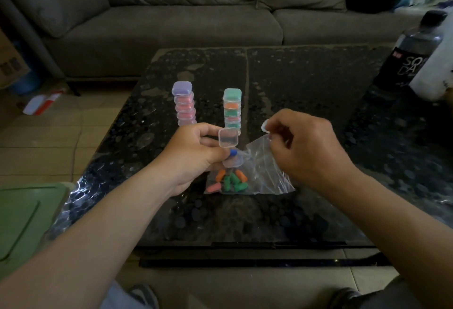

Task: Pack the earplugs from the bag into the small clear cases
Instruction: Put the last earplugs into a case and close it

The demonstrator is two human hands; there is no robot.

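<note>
head view: left hand [196,156] pinches an open case [228,140] and a blue earplug [233,153] over the bag [269,176]. right hand [306,147] pinches the bag's top edge. earplugs [230,182] lie inside it on the table [306,88], stacks [183,102] behind.

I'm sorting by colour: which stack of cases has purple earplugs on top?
The stack on the left, just beyond the left hand: purple on top, pink below. The right stack is topped with green.
</note>
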